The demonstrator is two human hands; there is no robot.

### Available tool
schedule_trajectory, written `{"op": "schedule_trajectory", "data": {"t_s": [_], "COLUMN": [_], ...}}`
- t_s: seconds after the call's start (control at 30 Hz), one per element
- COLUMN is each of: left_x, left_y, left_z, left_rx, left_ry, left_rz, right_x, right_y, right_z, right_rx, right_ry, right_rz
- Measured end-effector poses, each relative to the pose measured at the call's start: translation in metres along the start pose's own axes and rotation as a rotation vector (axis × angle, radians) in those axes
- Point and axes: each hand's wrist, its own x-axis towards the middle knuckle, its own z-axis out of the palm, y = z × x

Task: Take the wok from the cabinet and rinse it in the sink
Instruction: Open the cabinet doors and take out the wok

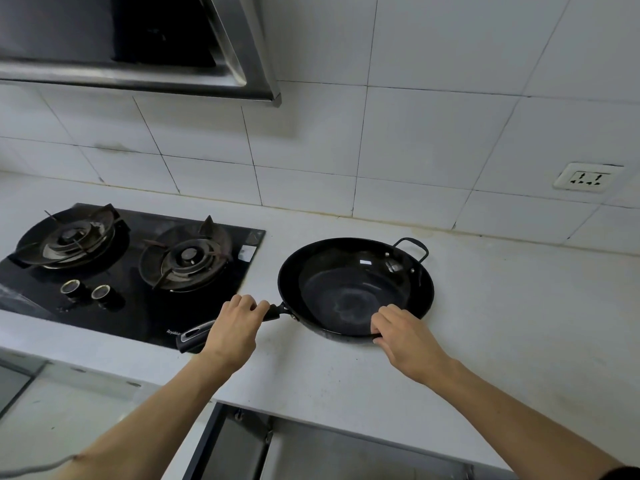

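A black wok (349,285) sits on the white countertop (485,323), to the right of the stove. It has a long black handle pointing to the lower left and a small loop handle at its far right. My left hand (235,327) is wrapped around the long handle. My right hand (401,336) pinches the wok's near rim, fingers curled over the edge. No sink is in view. Below the counter's front edge an open cabinet (242,445) shows.
A black glass gas stove (138,313) with two burners and two knobs lies at the left. A steel range hood (138,46) hangs above it. The tiled wall carries a power socket (587,178) at the right.
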Motion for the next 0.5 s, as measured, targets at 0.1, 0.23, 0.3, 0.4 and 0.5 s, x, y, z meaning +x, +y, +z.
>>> {"op": "schedule_trajectory", "data": {"t_s": [0.1, 0.23, 0.3, 0.4, 0.5], "left_x": [-0.006, -0.017, -0.022, -0.027, -0.029], "left_y": [0.002, 0.004, 0.005, 0.005, 0.005], "left_z": [0.009, 0.025, 0.031, 0.04, 0.047], "left_rx": [-0.013, -0.073, -0.097, -0.101, -0.112], "left_ry": [0.014, 0.05, 0.054, 0.056, 0.066], "left_rz": [-0.017, -0.025, -0.037, -0.053, -0.056], "right_x": [-0.006, -0.015, -0.019, -0.02, -0.02], "right_y": [-0.004, -0.011, -0.012, -0.012, -0.014], "right_z": [0.009, 0.025, 0.032, 0.037, 0.038], "right_rx": [-0.02, -0.012, 0.027, 0.045, 0.055], "right_ry": [-0.05, -0.116, -0.154, -0.18, -0.198], "right_rz": [-0.008, 0.009, 0.029, 0.036, 0.054]}}
